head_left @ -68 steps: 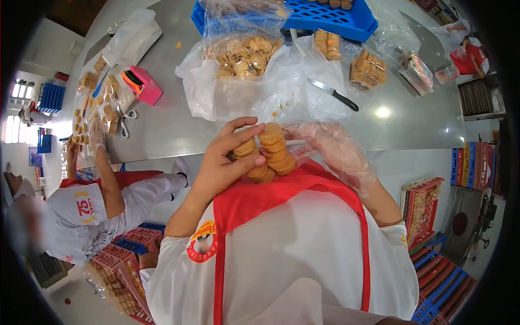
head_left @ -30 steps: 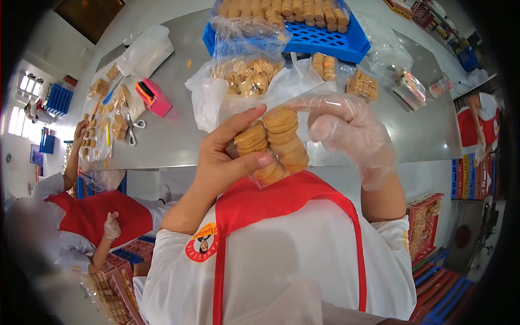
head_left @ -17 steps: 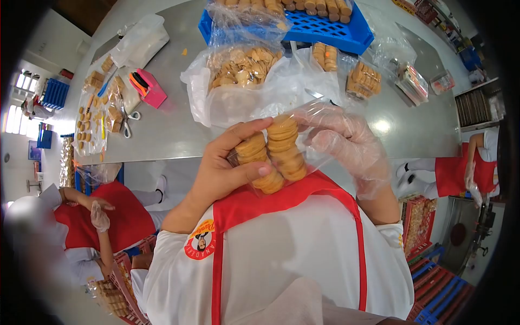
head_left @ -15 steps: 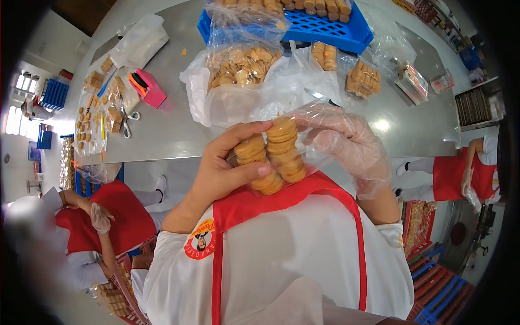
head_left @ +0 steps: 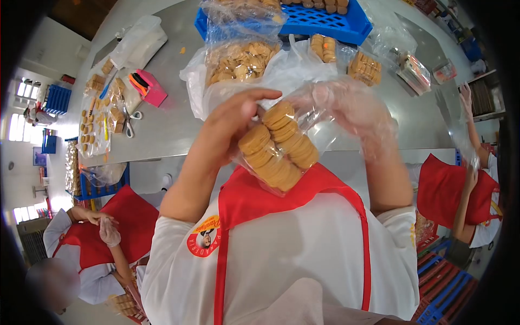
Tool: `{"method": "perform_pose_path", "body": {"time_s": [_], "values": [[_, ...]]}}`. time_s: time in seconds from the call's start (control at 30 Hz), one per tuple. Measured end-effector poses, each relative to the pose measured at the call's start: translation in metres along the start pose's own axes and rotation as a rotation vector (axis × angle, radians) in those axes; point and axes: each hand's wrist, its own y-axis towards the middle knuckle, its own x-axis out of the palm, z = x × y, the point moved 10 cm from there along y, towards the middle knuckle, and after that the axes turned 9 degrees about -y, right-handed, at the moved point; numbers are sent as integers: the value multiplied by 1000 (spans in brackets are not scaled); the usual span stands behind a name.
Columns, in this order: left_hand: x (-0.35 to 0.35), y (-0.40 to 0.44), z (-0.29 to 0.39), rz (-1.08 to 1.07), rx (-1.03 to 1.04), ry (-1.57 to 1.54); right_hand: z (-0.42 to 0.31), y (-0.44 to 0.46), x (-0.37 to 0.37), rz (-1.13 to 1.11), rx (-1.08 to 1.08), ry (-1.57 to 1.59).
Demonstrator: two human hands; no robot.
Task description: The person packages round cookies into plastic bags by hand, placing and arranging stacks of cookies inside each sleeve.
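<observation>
Two stacks of round tan cookies sit side by side in a clear plastic bag [head_left: 279, 149], tilted in front of my chest. My bare left hand [head_left: 230, 122] is at the bag's upper left side and holds it, with the index finger stretched over the top; part of its grip is hidden. My right hand [head_left: 349, 108], in a clear plastic glove, pinches the loose upper end of the bag on the right and is slightly blurred. Just beyond my hands, a large open bag of loose flat cookies [head_left: 241, 62] lies on white plastic.
A steel table [head_left: 173, 114] carries a blue crate [head_left: 330, 24] of cookies, packed cookie bags [head_left: 364, 67], a pink holder [head_left: 149, 89], scissors [head_left: 130, 123] and small cookies [head_left: 86, 130] at left. Co-workers in red aprons stand at left [head_left: 124, 227] and right [head_left: 460, 189].
The cookie bag has tilted further, its top leaning left. My left thumb has left the front of the bag, and my right hand has moved slightly up. The right co-worker has raised an arm.
</observation>
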Motion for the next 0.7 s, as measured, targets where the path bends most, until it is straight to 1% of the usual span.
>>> {"method": "perform_pose_path", "body": {"time_s": [0.03, 0.07, 0.13, 0.17, 0.27, 0.37, 0.47, 0.5, 0.57, 0.67, 0.7], "values": [[-7, 16, -7, 85, 14, 7, -2, 7, 3, -38, -17, -6], [-3, 22, -13, 87, -8, -33, -4, 12, 8, -77, -36, -13], [1, 30, -21, 95, -51, -117, -8, 13, 23, -126, 24, -39], [-1, 37, -28, 40, -49, -166, -10, 12, 30, -151, 55, -52], [4, 31, -23, 85, -41, -188, -19, 13, 40, -179, 61, -91], [3, 29, -25, 74, -66, -113, -11, 15, 42, -231, 90, -110], [-4, 34, -26, 68, -80, -28, -10, 15, 43, -182, 82, -94], [-8, 34, -20, 41, -44, -27, -14, 13, 40, -128, 70, -107], [-20, 31, 2, -26, 35, -23, -27, 6, 32, -10, 38, -143], [-15, 0, 26, -54, 250, 169, -28, -16, 4, 277, 26, -124], [-9, -10, 28, -54, 308, 253, -29, -21, 4, 318, 18, -121]]}}
